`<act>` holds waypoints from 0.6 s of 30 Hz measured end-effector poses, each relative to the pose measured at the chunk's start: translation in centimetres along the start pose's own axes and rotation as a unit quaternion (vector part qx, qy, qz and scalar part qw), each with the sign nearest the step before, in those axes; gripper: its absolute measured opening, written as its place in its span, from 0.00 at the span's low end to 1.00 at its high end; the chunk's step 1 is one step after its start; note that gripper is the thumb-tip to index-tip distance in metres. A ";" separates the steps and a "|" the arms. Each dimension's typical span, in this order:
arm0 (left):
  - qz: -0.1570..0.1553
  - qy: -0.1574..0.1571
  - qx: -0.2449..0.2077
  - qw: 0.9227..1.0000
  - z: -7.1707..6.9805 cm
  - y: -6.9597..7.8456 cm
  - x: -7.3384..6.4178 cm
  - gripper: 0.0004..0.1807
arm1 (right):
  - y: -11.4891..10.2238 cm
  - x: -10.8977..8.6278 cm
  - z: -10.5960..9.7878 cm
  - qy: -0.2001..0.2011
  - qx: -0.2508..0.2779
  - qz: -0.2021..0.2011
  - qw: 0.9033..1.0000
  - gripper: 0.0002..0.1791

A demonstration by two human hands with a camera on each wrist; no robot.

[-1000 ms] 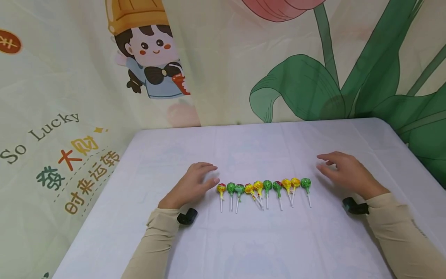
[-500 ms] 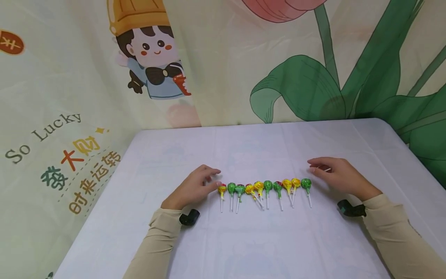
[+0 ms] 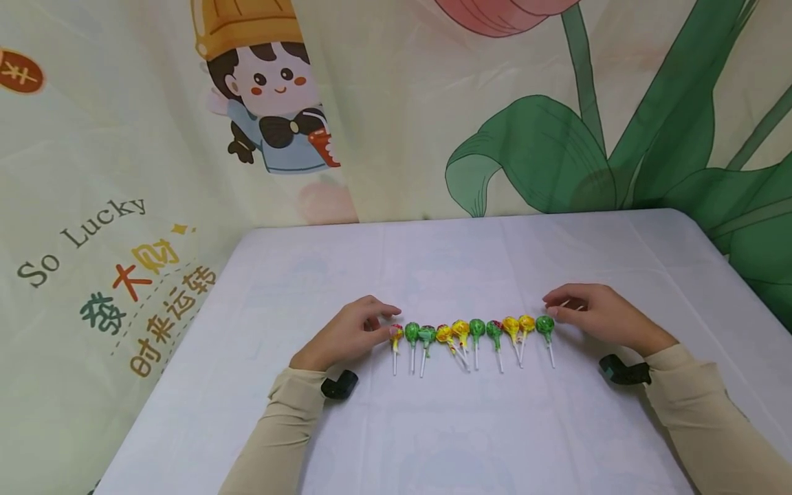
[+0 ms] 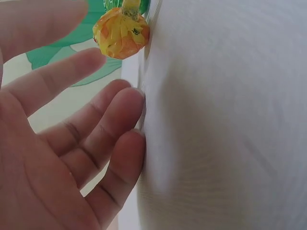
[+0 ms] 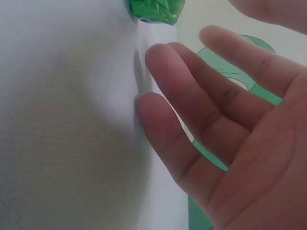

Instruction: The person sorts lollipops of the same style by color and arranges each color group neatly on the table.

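Note:
A row of several wrapped lollipops lies on the white-covered table, green and yellow heads away from me, white sticks toward me. My left hand is at the row's left end, its thumb overlapping the yellow-and-red lollipop in the head view. In the left wrist view, that yellow lollipop sits by the thumb and index finger, which are spread apart. Beyond the right end, my right hand has loosely bent fingers near the green lollipop. The right wrist view shows the same green lollipop with nothing gripping it.
The white table cover reaches back to a printed cloth backdrop with a cartoon figure and green leaves. Each wrist wears a small black camera, the left camera and the right camera.
My right hand has moved left and slightly nearer, reaching the green end lollipop. My left hand has shifted a little right, onto the yellow end lollipop. The row looks unmoved on the table.

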State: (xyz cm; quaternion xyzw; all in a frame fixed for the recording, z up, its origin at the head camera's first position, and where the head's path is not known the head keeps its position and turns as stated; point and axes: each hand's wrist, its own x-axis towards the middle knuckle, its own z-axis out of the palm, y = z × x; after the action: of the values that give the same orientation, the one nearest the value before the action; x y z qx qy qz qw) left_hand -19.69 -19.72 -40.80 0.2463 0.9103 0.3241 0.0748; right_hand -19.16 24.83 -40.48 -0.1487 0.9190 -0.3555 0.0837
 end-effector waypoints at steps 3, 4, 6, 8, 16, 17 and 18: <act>0.010 -0.002 -0.008 1.000 -0.1 0.0 -0.1 0.19 | 0.1 0.0 -0.1 -0.010 0.010 -0.003 1.000 0.19; 0.015 -0.002 -0.011 1.000 -0.1 -0.1 -0.1 0.19 | 0.1 0.0 0.0 -0.014 0.012 -0.005 1.000 0.20; 0.019 -0.002 -0.015 1.000 0.0 -0.2 -0.1 0.19 | 0.2 0.0 0.0 -0.020 0.015 -0.004 1.000 0.20; 0.021 -0.004 -0.022 1.000 0.0 -0.3 -0.1 0.19 | 0.2 0.1 0.0 -0.026 0.017 -0.003 1.000 0.19; 0.015 -0.013 -0.035 0.999 0.1 -0.4 -0.1 0.15 | 0.5 0.2 -0.1 -0.056 0.016 -0.009 0.998 0.19; 0.016 -0.013 -0.034 0.999 0.1 -0.4 -0.1 0.15 | 0.5 0.1 -0.2 -0.059 0.018 -0.011 0.998 0.19; 0.016 -0.013 -0.034 0.999 0.1 -0.4 -0.1 0.15 | 0.5 0.1 -0.2 -0.062 0.021 -0.012 0.998 0.19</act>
State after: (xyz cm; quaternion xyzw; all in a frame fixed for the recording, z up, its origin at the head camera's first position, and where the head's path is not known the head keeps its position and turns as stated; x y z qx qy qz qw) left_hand -19.76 -19.95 -41.15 0.2625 0.8938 0.3524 0.0896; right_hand -19.42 25.24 -40.68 -0.1799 0.9023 -0.3661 0.1391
